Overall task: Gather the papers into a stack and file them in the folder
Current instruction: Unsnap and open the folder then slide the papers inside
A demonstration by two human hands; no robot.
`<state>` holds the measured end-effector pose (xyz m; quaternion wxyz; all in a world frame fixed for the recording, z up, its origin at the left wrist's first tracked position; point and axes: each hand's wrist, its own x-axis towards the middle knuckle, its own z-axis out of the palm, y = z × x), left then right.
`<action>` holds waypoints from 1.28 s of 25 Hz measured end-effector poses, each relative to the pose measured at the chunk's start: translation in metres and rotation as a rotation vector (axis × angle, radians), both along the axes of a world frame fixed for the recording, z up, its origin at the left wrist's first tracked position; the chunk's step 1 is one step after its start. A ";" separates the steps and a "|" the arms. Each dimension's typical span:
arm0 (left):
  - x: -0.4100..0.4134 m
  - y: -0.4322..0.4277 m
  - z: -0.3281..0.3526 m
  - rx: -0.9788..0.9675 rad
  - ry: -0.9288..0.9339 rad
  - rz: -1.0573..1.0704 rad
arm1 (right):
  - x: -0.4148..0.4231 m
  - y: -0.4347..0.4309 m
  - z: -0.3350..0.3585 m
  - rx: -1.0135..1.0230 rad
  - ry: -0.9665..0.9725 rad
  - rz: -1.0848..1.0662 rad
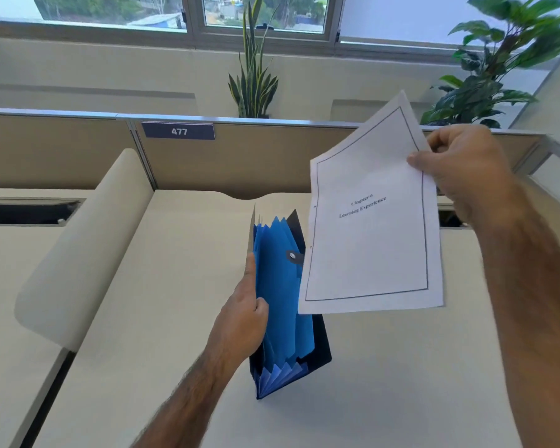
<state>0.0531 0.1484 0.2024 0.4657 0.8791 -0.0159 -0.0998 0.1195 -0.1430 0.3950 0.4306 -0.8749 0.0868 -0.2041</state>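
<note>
Folder (283, 302) being held upright on cream desk (162, 302), pockets fanned open, left hand (244, 313) gripping its near cover. Papers (370, 221) being pinched above folder by right hand (463, 169). Partition (62, 150), plants (254, 76), windows (110, 11) behind.

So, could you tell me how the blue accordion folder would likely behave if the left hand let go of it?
The accordion folder stands on its narrow bottom edge, steadied by the left hand, so it would probably tip. Its fanned pockets look thin and floppy, likely to sag or spread. It seems light, so it would probably slide on the smooth desk.
</note>
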 end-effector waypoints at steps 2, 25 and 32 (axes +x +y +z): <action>0.001 -0.003 -0.001 -0.017 0.003 -0.012 | -0.001 0.024 0.003 -0.034 0.027 0.033; 0.004 0.009 -0.011 0.025 0.002 -0.037 | 0.047 0.116 -0.062 -0.114 0.444 0.035; 0.004 0.012 -0.005 0.001 0.039 -0.004 | 0.040 0.129 -0.081 -0.280 0.462 0.063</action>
